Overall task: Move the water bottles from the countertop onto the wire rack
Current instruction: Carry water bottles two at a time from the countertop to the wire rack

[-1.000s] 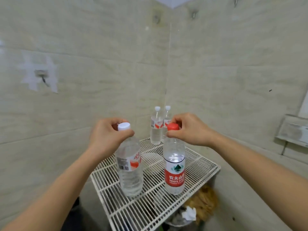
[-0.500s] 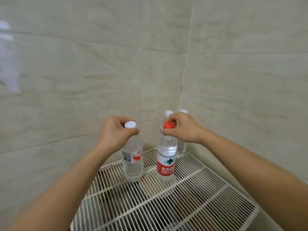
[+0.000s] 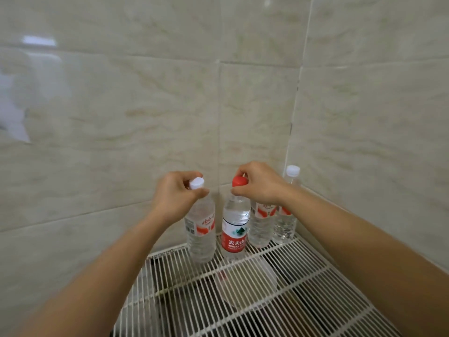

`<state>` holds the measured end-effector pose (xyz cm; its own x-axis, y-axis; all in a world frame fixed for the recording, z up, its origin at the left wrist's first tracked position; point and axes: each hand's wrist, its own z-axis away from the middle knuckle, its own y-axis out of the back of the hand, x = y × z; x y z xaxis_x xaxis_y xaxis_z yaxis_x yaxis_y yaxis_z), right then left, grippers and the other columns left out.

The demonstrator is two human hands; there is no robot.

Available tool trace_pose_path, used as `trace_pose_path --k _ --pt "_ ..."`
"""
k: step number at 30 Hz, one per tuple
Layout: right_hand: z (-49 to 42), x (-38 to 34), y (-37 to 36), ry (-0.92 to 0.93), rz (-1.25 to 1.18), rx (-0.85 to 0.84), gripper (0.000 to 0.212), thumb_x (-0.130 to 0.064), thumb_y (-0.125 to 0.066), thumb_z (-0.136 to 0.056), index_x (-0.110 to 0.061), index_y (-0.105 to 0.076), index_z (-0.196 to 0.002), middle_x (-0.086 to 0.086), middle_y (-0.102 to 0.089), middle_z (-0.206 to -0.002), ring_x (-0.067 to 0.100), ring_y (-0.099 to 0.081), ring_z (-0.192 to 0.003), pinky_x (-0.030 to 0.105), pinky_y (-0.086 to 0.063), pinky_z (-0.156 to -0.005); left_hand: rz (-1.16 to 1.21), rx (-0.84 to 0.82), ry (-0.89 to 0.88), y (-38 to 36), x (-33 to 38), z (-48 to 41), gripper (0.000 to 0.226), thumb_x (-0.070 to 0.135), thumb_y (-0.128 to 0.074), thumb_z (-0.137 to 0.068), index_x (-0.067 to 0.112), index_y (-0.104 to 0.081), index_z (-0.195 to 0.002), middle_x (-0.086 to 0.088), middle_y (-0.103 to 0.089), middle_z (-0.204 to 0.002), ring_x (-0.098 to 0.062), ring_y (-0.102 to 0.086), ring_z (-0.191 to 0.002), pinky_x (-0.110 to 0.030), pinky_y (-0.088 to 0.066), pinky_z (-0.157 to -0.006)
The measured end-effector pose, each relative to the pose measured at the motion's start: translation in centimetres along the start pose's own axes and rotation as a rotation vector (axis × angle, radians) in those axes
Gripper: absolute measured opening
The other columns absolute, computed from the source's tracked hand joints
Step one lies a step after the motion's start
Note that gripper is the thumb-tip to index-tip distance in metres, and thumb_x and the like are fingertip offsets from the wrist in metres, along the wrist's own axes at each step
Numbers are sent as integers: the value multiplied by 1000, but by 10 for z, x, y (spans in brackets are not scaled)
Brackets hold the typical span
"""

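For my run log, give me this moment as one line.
left grip: holds white-capped bottle by neck | right grip: holds red-capped bottle by neck | both upright on wire rack | two more bottles in corner

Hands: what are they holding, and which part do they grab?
The left hand grips the white-capped bottle by its neck, under the cap. The right hand grips the red-capped bottle by its cap and neck.

Right hand (image 3: pixel 261 184) hides the neck of the red-capped bottle (image 3: pixel 234 229) and the cap of the 3rd bottle (image 3: pixel 261 227) behind it. Left hand (image 3: pixel 175 198) covers the neck of the white-capped bottle (image 3: pixel 201 235); label print too small to read. Wire rack (image 3: pixel 315 300) cut off at frame bottom. Pale shape (image 3: pixel 245 285) under the wires: blurred, unidentified.
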<state>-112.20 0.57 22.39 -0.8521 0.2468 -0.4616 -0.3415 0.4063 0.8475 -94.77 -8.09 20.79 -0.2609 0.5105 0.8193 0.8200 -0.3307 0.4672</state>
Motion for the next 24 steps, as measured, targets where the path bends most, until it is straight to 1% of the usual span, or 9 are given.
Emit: trace_pose_path --k 2,7,9,11,13,15,19,24 --pt "-5 0 -1 2 24 -7 25 -31 -73 -76 -17 -68 -96 -1 -67 -93 19 -63 -88 35 -53 -76 -20 -6 -10 -1 -2 -3 41 16 -77 -75 11 -67 -114 -3 -68 -90 -10 -59 -76 -24 -46 -72" --pt "-16 0 -3 -14 71 -11 28 -32 -73 -75 -14 -68 -96 4 -68 -95 23 -64 -89 44 -55 -82 -50 -69 -11 -1 -6 -10 42 18 -75 -78 15 -65 -118 -1 -68 -101 -13 -64 -88 -28 -50 -78" --pt "-18 1 -3 -21 93 -10 28 -32 -73 -74 -13 -68 -94 5 -68 -94 24 -64 -89 45 -55 -82 -53 -105 -7 -3 -5 -12 42 19 -73 -79 17 -63 -120 0 -66 -110 -18 -64 -97 -35 -53 -86" --pt "-19 2 -2 -32 98 -13 28 -32 -73 -74 -11 -69 -93 6 -69 -93 25 -65 -88 47 -55 -81 -34 -111 1 -7 -3 -11 41 18 -71 -82 18 -62 -122 1 -62 -118 -20 -62 -105 -39 -51 -94" --pt "-20 4 0 -42 98 -25 31 -30 -74 -73 -7 -70 -93 10 -70 -93 27 -66 -87 48 -56 -81 -10 -106 0 -12 -1 -11 41 16 -69 -83 16 -61 -123 0 -61 -122 -21 -61 -109 -42 -49 -97" --pt "-21 6 2 -44 99 -30 33 -29 -74 -73 -4 -70 -93 13 -71 -94 29 -67 -87 48 -56 -80 7 -113 0 -16 1 -12 40 14 -68 -84 16 -60 -124 -1 -60 -125 -22 -62 -108 -42 -50 -96" --pt "-20 9 5 -32 95 -30 28 -29 -75 -74 -10 -71 -94 7 -70 -93 25 -65 -87 46 -56 -81 22 -118 7 -23 2 -14 42 14 -67 -85 15 -59 -125 -2 -59 -128 -22 -64 -103 -36 -52 -89" --pt "-20 10 6 -20 90 -50 28 -30 -75 -76 -11 -70 -96 6 -69 -93 23 -65 -87 45 -56 -82 9 -120 2 -30 5 -17 42 15 -67 -85 16 -59 -126 -2 -58 -131 -22 -63 -106 -39 -51 -92"
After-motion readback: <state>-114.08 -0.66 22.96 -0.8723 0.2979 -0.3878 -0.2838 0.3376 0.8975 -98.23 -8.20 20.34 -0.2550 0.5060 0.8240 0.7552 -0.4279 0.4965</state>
